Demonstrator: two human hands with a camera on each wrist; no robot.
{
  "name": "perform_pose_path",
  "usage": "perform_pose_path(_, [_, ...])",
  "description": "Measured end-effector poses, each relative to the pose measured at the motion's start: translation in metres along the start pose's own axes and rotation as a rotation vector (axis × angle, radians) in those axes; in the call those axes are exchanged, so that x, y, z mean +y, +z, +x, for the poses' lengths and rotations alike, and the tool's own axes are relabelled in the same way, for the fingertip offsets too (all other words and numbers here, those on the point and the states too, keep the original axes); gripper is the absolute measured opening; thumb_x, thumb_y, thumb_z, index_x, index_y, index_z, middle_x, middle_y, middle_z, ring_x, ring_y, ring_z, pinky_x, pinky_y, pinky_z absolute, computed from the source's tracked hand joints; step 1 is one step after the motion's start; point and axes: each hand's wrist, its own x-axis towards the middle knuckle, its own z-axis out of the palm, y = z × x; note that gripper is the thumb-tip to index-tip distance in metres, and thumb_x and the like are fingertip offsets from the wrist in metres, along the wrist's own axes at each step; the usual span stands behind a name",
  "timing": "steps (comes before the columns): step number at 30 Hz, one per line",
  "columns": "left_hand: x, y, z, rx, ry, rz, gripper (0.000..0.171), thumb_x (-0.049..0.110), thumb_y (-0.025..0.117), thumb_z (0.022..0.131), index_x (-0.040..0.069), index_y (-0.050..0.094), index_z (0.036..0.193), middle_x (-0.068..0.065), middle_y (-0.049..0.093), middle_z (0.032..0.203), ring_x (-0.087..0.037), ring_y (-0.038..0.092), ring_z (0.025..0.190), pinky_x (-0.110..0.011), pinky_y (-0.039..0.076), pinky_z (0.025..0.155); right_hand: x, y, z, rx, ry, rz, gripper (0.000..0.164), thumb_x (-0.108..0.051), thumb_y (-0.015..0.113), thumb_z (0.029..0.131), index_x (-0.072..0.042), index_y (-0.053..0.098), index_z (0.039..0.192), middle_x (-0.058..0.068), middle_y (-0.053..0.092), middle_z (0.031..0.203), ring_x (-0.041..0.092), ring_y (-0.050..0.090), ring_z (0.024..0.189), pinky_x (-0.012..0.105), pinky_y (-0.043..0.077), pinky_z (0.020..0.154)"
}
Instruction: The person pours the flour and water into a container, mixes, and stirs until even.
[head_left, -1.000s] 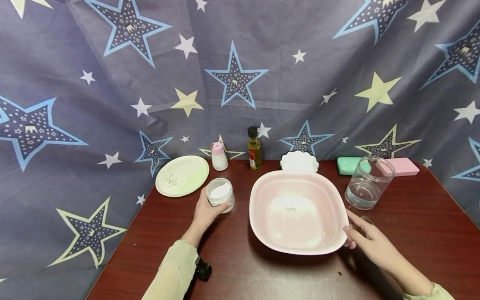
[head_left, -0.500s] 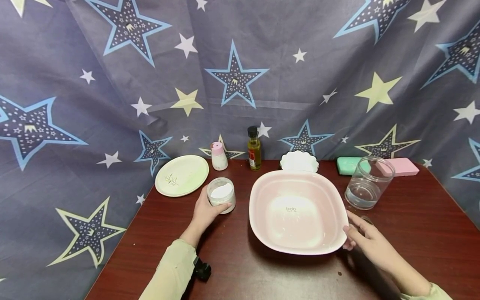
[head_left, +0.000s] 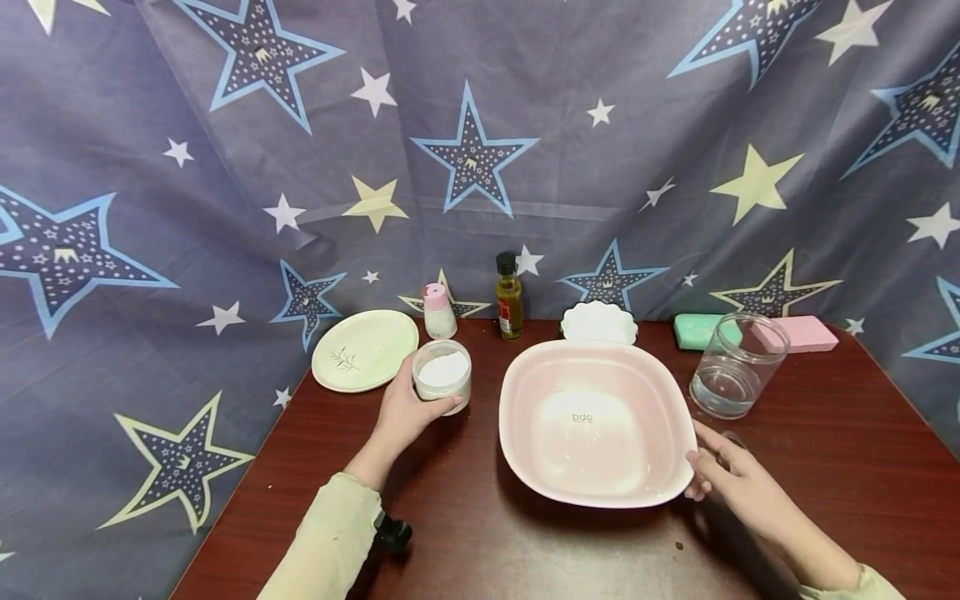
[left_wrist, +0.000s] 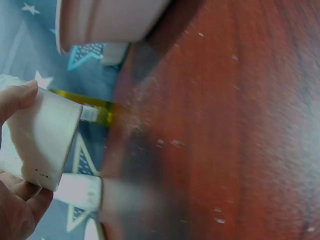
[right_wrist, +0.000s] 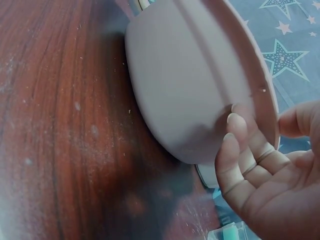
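Fingers (left_wrist: pixel 41 204) of the left hand (head_left: pixel 405 412) curl round a clear jar (head_left: pixel 444 387) of white powder (head_left: pixel 444 368), toward the left edge of the desk (head_left: pixel 480 542). Those of the right hand (head_left: pixel 742 490) grip the right side of a pink basin (head_left: pixel 592 450), which sits about midway between the desk's left and right edges. Since no lid covers the jar, it is best carried level and slowly, with a hold firm enough not to slip on the smooth wall; the right hand would do well to steady the basin without tipping it. Only the head view shows the basin's inside and its small lettering (head_left: pixel 582 418). Seen from the left wrist, the jar's base is apart from the desk, which the head view leaves unclear. Seen from the right wrist, the thumb is at the rim and the fingertips lie beneath, beside the outer wall; whether they touch it, I cannot tell.
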Motion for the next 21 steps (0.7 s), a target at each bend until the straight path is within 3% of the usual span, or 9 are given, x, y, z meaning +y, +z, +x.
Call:
perform_pose_path(11, [0.039, -0.009, 0.005, -0.052, 0.143, 0.03, 0.087, 0.032, 0.092, 0.065, 0.022, 0.046, 0.138, 0.0, 0.057, 0.127, -0.019, 0.053, 0.116, -0.042, 0.042, 0.1, -0.001, 0.0, 0.001, -0.016, 0.013, 0.009, 0.053, -0.004, 0.041, 0.104, 0.02, 0.015, 0.144, 0.005, 0.065, 0.081, 0.014, 0.061, 0.065, 0.029, 0.054, 0.059])
perform_pose_path(21, [0.073, -0.003, 0.01, -0.089, 0.318, 0.118, 0.087, 0.027, 0.093, 0.062, 0.02, 0.05, 0.136, 0.0, 0.059, 0.124, -0.017, 0.055, 0.113, -0.04, 0.045, 0.096, -0.002, 0.0, 0.0, -0.015, 0.013, 0.018, 0.053, -0.003, 0.04, 0.104, 0.02, 0.015, 0.145, 0.006, 0.065, 0.081, 0.015, 0.06, 0.065, 0.029, 0.053, 0.059])
